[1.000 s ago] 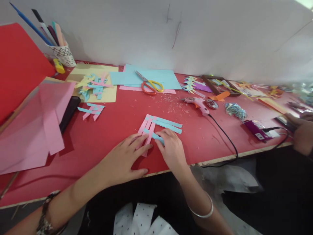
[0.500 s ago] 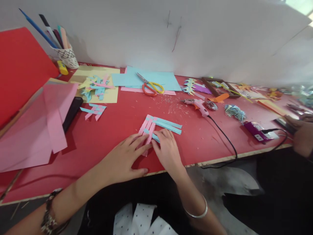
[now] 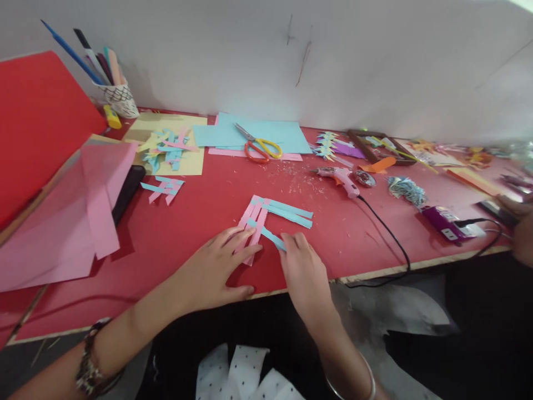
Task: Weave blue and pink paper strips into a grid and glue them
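Observation:
On the red table lies a small weave of pink paper strips (image 3: 259, 221) crossed by blue paper strips (image 3: 293, 211), whose loose ends stick out to the right. My left hand (image 3: 220, 261) rests flat over the lower left of the pink strips, fingers spread. Pinched in the fingertips of my right hand (image 3: 306, 272) is the right end of a lower blue paper strip (image 3: 268, 236); its other end passes among the pink strips. A smaller finished-looking pink and blue woven piece (image 3: 166, 188) lies farther left.
Scissors (image 3: 260, 149) rest on blue sheets (image 3: 287, 133) at the back. A pink glue gun (image 3: 339, 179) trails a black cord to a purple power strip (image 3: 447, 224). Pink paper (image 3: 54, 222) covers the left side. Another person's hand (image 3: 522, 228) is at the far right.
My right hand has moved right and slightly down, away from the weave, with the lower blue strip's end, so more of that strip shows. My left hand stays in place.

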Demonstrator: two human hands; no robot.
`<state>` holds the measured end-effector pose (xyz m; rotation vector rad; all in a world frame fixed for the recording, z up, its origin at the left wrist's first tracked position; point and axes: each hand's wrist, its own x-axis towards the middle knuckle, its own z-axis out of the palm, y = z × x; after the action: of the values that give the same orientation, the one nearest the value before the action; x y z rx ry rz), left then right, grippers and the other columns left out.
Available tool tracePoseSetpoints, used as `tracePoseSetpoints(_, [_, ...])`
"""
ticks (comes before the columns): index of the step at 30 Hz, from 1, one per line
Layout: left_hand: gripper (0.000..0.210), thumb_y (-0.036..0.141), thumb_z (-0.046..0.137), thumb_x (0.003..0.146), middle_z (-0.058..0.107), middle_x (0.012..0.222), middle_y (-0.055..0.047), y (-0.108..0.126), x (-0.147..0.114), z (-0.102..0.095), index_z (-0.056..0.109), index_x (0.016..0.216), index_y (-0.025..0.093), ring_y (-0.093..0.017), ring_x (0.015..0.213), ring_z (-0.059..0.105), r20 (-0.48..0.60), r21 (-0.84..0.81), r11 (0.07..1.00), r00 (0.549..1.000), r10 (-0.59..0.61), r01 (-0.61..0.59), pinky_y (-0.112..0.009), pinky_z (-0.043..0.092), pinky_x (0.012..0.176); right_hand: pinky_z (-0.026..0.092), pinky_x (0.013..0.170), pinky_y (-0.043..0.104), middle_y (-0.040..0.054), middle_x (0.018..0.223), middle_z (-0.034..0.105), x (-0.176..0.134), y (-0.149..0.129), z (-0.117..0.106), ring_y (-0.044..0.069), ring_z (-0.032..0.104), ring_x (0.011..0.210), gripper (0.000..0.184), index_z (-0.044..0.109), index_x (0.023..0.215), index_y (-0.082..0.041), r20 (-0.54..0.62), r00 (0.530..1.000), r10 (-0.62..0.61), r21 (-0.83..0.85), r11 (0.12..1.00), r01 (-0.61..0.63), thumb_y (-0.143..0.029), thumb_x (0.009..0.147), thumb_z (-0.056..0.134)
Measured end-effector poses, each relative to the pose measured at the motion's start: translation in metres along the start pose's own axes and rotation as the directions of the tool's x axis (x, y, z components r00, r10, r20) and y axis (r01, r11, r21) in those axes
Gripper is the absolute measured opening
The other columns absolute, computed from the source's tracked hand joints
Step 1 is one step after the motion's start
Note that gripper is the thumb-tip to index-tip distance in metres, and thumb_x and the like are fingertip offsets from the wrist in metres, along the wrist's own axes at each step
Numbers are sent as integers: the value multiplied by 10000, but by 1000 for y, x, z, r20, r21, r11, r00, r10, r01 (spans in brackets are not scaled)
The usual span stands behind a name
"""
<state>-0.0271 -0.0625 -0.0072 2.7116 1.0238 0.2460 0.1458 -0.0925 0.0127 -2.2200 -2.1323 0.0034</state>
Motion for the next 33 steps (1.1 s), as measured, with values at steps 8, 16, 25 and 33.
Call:
tracePoseSetpoints(8, [603,463,572,728,395,1377,-105,0,0,1,449,1265,217,-312,1259,328,-1,36,999,1000,-6,6,-469,356,990,449,672,336,94,901,602,-3,9,9,232,545,838,214,594,988,-137,-165,980,-107,128,983,129,-220,794,558])
tracePoseSetpoints(16, [619,483,530,751,368,1396,-123,0,0,-1,428,1289,194,-310,1268,322,32,67,998,999,-11,9,-478,346,994,429,676,300,59,858,588,17,5,10,195,529,820,58,594,814,-162,-158,984,-81,285,951,124,-161,790,541])
tracePoseSetpoints(25, [635,488,540,741,357,1405,-119,1,0,-1,433,1292,189,-317,1270,320,40,69,997,999,-23,20,-477,347,998,448,738,327,97,976,610,22,1,4,226,543,912,240,612,941,-143,-8,996,-87,100,991,88,-48,810,434])
tracePoseSetpoints(33, [616,486,541,741,369,1400,-106,2,0,-2,442,1280,205,-308,1267,324,29,46,999,999,-28,26,-459,369,983,445,640,279,101,1011,587,32,-1,-5,217,553,939,284,569,1001,-155,115,983,-143,-31,989,147,-73,852,342])
